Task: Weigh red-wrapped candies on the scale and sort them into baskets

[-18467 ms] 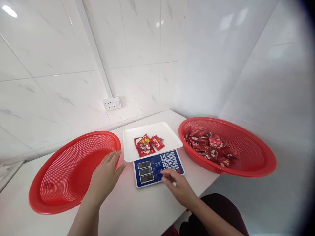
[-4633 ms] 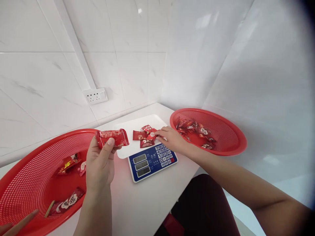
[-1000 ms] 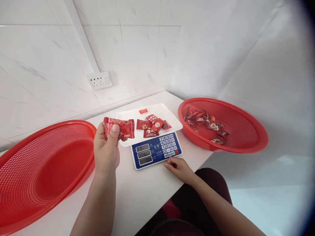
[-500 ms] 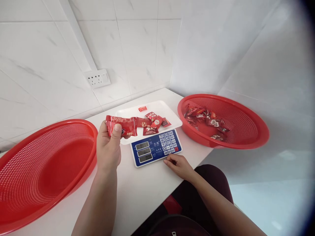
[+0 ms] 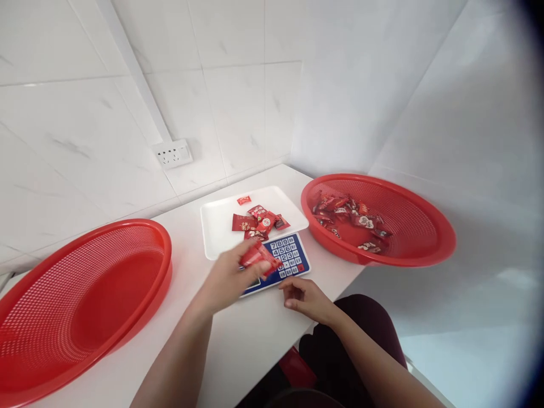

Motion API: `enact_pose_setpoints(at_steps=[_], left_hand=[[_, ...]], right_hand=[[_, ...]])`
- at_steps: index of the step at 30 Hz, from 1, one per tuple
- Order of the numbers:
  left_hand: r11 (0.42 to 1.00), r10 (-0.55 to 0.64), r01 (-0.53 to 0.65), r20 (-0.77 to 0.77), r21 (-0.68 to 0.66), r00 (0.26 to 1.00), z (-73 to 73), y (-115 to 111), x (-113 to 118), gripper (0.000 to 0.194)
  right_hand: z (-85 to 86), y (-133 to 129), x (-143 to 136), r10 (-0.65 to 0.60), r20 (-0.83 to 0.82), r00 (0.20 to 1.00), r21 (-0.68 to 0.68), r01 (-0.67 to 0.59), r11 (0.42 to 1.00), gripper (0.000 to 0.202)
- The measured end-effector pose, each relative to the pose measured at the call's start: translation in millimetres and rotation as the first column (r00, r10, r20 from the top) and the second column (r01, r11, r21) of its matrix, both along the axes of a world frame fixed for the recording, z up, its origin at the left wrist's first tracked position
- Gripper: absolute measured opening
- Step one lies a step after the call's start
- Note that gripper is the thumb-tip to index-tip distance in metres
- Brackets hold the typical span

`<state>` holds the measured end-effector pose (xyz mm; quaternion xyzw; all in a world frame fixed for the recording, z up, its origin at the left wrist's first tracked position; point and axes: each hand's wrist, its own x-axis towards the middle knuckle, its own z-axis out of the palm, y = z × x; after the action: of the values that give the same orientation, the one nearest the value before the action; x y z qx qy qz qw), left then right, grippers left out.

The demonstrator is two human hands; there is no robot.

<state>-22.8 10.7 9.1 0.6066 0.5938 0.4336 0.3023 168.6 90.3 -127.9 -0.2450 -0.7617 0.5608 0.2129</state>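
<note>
White table, left red basket, right red basket, scale (blue-faced) between.

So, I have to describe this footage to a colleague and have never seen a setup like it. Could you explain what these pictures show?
There is no robot here: these are a person's own two bare hands. Every picture comes from one camera worn on the person's head, looking forward and down.

On the white table is a blue scale with number keys. Behind the keys is its white tray, bearing several small red packets. A red basket sits at each side; the right-hand basket holds more packets.

The left hand grips a red packet, hiding most of the scale's display. The right hand is loosely curled by the scale's near edge, with nothing visible in it.
</note>
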Motion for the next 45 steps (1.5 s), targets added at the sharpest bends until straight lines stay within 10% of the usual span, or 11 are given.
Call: enact_pose_setpoints(at_steps=[5,10,17,25,35,45], left_hand=[[0.955,-0.291,0.226,-0.468,-0.192,0.834,-22.1,10.9,35.0,0.021],[0.919,-0.39,0.274,-0.55,-0.284,0.738,-35.5,18.2,56.1,0.022],[0.926,-0.365,0.209,-0.596,-0.315,0.715,-23.6,18.1,64.3,0.039],[0.995,-0.002,-0.071,-0.699,-0.076,0.715,14.2,69.8,15.8,0.042],[0.965,0.166,-0.262,-0.753,-0.008,0.636,-19.9,161.0,-50.5,0.033],[0.981,0.013,-0.159,-0.773,-0.114,0.634,-27.0,158.1,-31.0,0.044]], right_hand=[[3.0,0.7,3.6,0.072,-0.071,0.995,-0.006,-0.073,0.997,0.044],[4.0,-1.6,3.2,0.049,-0.114,0.992,-0.017,-0.051,0.999,0.024],[8.1,-0.8,6.2,0.027,-0.111,0.993,0.019,-0.025,0.999,0.022],[3.5,-2.6,8.2,0.014,-0.024,1.0,0.013,-0.014,1.0,0.036],[2.8,-5.2,8.2,-0.017,-0.061,0.998,0.07,0.021,0.997,0.034],[-3.1,-3.3,7.9,0.023,-0.053,0.998,0.092,-0.018,0.996,0.027]])
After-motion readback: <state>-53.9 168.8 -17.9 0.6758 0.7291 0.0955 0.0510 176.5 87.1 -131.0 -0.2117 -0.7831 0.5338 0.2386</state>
